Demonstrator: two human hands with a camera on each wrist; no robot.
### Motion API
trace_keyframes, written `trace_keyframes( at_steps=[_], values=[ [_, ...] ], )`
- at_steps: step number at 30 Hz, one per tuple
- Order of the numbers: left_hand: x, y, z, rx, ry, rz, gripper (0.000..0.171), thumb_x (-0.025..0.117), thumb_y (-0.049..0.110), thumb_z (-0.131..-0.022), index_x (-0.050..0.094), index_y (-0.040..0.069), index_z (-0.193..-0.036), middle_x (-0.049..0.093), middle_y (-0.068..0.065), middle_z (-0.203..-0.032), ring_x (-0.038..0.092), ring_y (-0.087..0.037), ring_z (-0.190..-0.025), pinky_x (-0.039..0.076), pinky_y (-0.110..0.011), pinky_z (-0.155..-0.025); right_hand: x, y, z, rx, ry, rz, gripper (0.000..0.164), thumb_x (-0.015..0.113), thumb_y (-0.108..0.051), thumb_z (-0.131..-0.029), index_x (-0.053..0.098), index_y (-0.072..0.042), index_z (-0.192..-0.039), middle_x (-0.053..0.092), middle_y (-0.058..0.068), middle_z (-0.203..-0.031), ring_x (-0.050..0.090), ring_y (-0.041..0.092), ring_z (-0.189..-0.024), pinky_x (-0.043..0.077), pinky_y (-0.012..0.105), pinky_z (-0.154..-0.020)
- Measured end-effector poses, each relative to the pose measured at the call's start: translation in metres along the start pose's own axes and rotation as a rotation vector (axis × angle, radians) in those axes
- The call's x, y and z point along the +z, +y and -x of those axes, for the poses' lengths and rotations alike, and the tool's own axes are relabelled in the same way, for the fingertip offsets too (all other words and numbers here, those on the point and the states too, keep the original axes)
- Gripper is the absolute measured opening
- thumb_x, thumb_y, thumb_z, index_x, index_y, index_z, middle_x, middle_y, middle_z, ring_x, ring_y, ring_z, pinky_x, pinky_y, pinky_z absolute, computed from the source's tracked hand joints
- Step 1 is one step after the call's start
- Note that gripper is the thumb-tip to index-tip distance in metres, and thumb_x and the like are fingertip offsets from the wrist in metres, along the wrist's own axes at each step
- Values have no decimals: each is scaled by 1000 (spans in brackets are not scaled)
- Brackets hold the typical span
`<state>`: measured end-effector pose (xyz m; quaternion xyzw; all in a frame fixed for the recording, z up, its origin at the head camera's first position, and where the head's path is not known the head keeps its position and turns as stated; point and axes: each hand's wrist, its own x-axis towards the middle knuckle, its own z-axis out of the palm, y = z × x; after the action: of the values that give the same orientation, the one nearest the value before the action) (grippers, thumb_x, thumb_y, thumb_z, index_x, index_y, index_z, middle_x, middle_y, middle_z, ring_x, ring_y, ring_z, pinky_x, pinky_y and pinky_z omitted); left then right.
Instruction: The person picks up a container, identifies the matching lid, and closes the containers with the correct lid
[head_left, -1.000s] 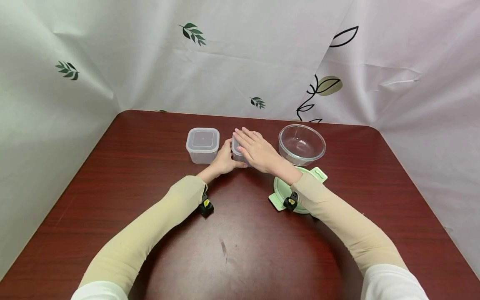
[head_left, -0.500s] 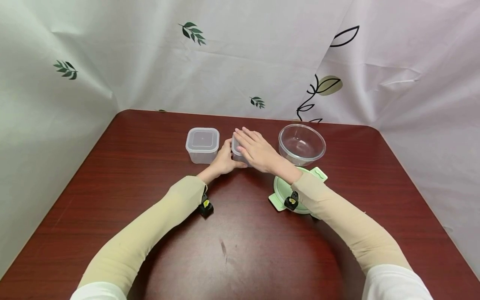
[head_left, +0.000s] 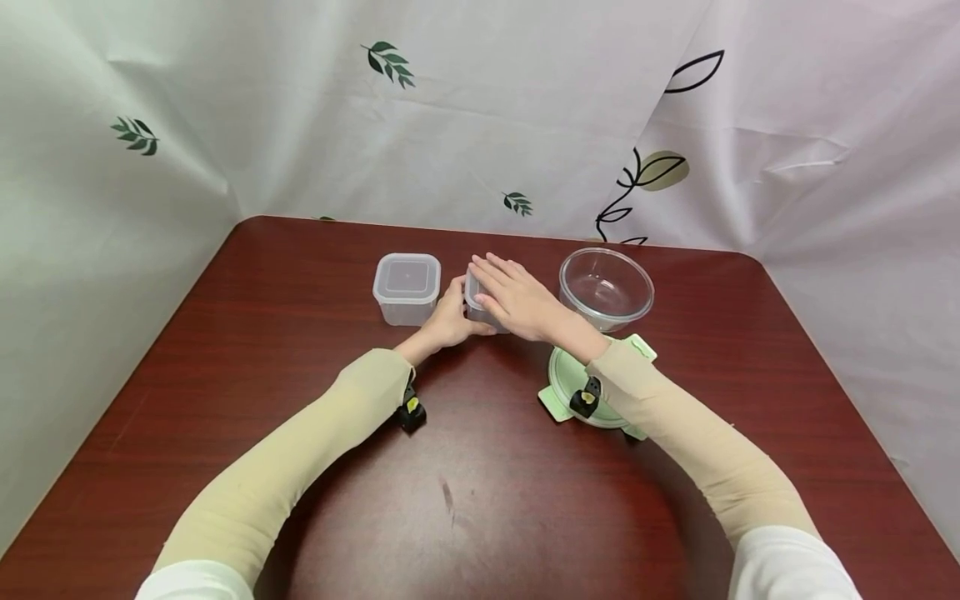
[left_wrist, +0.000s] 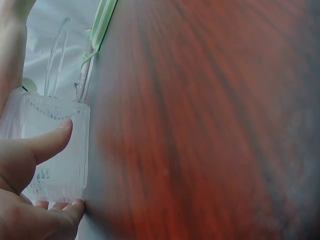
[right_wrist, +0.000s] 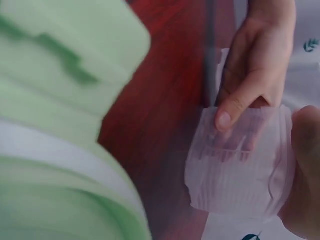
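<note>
Clear container [right_wrist: 235, 180], upper middle of the head frame, and the right hand [head_left: 521, 302] lies flat across its top, hiding most of it! Left wrist view shows more: the left hand [head_left: 448, 322] gripping, thumb on one wall, fingertips at another. Lidded tub [head_left: 407, 287] just left, glass bowl [head_left: 604, 293] right, back edge near; broad tabletop [head_left: 487, 517] gives room, lower middle.

The right sleeve [head_left: 701, 442] has shifted slightly, baring more of a tab [head_left: 635, 432] on the green lid [head_left: 567, 377].
</note>
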<state>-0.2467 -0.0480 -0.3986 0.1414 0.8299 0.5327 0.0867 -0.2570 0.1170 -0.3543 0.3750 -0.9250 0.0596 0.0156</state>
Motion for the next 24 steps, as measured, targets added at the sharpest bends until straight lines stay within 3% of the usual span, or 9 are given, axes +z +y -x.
trace_keyframes(
  at_steps=[10, 24],
  values=[
    [-1, 0, 0, -7, -11, 2, 99, 81, 3, -74, 15, -3, -147, 28, -24, -148, 38, -31, -137, 38, -40, -111, -1, 9, 0, -16, 22, -20, 65, 47, -46, -98, 31, -13, -151, 27, 7, -159, 21, 29, -147, 17, 50, -119],
    [0, 2, 1, -13, 0, -13, 99, 81, 5, -74, 15, -3, -148, 29, -25, -148, 37, -31, -137, 37, -40, -112, 4, 4, 2, -25, 19, 59, 64, 39, -43, -101, 24, -9, -153, 20, 11, -160, 15, 32, -148, 12, 52, -120]
  ],
)
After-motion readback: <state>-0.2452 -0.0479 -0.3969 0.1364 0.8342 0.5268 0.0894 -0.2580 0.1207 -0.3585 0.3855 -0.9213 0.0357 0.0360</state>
